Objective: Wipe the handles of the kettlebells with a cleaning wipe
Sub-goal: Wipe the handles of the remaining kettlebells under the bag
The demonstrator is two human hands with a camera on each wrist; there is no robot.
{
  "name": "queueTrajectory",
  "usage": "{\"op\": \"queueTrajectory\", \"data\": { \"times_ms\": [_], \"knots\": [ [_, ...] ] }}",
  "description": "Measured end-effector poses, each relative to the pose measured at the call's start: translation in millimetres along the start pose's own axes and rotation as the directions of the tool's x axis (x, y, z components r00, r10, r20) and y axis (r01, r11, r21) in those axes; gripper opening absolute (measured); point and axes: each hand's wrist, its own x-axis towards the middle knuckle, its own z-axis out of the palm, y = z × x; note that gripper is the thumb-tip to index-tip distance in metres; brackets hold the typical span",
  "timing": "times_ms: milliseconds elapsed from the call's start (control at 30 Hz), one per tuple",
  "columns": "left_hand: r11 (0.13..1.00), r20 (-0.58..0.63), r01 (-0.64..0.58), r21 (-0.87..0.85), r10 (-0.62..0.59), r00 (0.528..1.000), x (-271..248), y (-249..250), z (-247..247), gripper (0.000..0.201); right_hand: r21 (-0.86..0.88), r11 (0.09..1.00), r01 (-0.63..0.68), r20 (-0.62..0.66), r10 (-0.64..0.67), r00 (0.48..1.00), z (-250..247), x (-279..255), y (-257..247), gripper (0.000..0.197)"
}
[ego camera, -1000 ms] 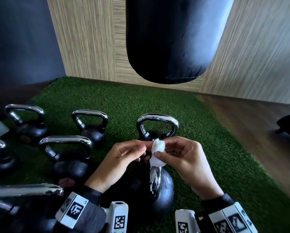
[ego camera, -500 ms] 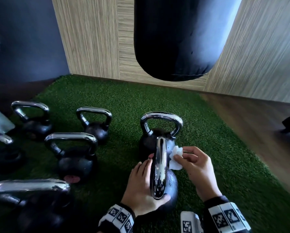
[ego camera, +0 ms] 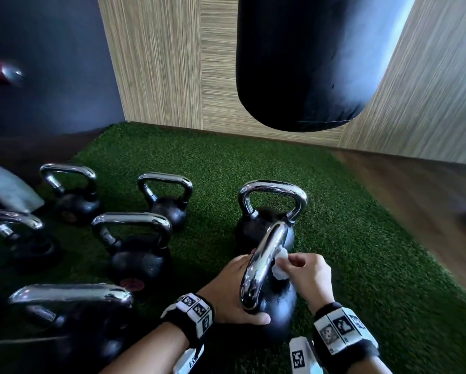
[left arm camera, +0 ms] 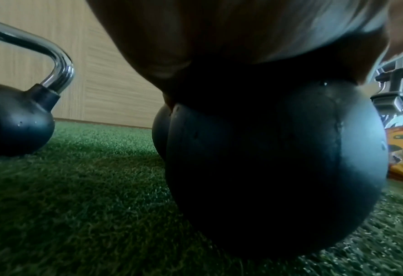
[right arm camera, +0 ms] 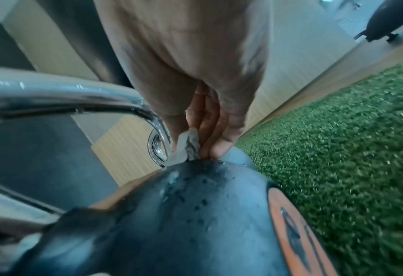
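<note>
Dim, blurred, wide-angle edge distortion.

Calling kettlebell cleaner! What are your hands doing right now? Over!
Left hand holds kettlebell. Right hand pinches wipe against its handle. Nothing blocking.

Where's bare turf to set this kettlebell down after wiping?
Free: turf right of the held kettlebell, out to the wood floor, and turf behind the kettlebells, up to the wall. Crowded: the left, where five kettlebells stand close.
</note>
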Motion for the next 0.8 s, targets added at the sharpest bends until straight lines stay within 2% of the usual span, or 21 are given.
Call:
{"op": "queueTrajectory", "data": {
  "times_ms": [67, 133, 233, 300, 367, 400, 467, 533, 567, 633, 733, 800],
  "knots": [
    [1.0, -0.021, 0.004, 0.024, -0.003, 1.0, -1, -3, 4, 0.128, -0.036, 0.999, 0.002, 0.006, -0.002, 1.0, 1, 5, -2, 0.028],
    [0.998, -0.04, 0.049, 0.044, -0.047, 0.998, -2, -9, 9, 0.126, 0.009, 1.0, -0.011, 0.004, 0.011, 1.0, 1, 18, 0, 0.025],
    [0.993, -0.039, 0.107, 0.055, -0.105, 0.994, -4, -15, 13, 0.114, 0.126, 0.989, 0.074, -0.065, -0.067, 0.996, 0, 27, -6, 0.038],
    [0.99, -0.029, 0.133, 0.05, -0.132, 0.991, -5, -17, 13, 0.115, 0.127, 0.984, 0.127, -0.109, -0.113, 0.988, 0, 29, -6, 0.032],
    [0.989, -0.035, 0.137, 0.054, -0.136, 0.99, -5, -17, 14, 0.119, 0.159, 0.983, 0.096, -0.108, -0.08, 0.991, 0, 28, -1, 0.019],
    [0.989, -0.034, 0.135, 0.056, -0.133, 0.991, -5, -18, 14, 0.12, 0.202, 0.978, 0.058, -0.072, -0.045, 0.996, -1, 28, 1, 0.015],
    [0.987, -0.028, 0.144, 0.067, -0.142, 0.989, -6, -17, 13, 0.121, 0.235, 0.97, -0.064, 0.085, 0.045, 0.995, 0, 32, 3, 0.014],
    [0.984, -0.028, 0.162, 0.075, -0.161, 0.987, -8, -17, 14, 0.121, 0.247, 0.963, -0.108, 0.18, 0.064, 0.982, -2, 36, 0, 0.01],
    [0.983, -0.029, 0.17, 0.073, -0.168, 0.985, -8, -18, 14, 0.12, 0.228, 0.973, -0.045, 0.147, 0.012, 0.989, -4, 39, -4, 0.013],
    [0.98, -0.033, 0.188, 0.067, -0.186, 0.982, -9, -19, 14, 0.119, 0.105, 0.98, 0.167, -0.011, -0.167, 0.986, -11, 36, -12, 0.022],
    [0.979, -0.043, 0.194, 0.059, -0.192, 0.981, -8, -21, 16, 0.119, -0.066, 0.919, 0.389, -0.175, -0.394, 0.902, -17, 6, -30, 0.013],
    [0.98, -0.042, 0.194, 0.041, -0.192, 0.98, -8, -21, 16, 0.118, -0.073, 0.861, 0.504, -0.222, -0.506, 0.833, -17, -21, -39, 0.007]
  ]
}}
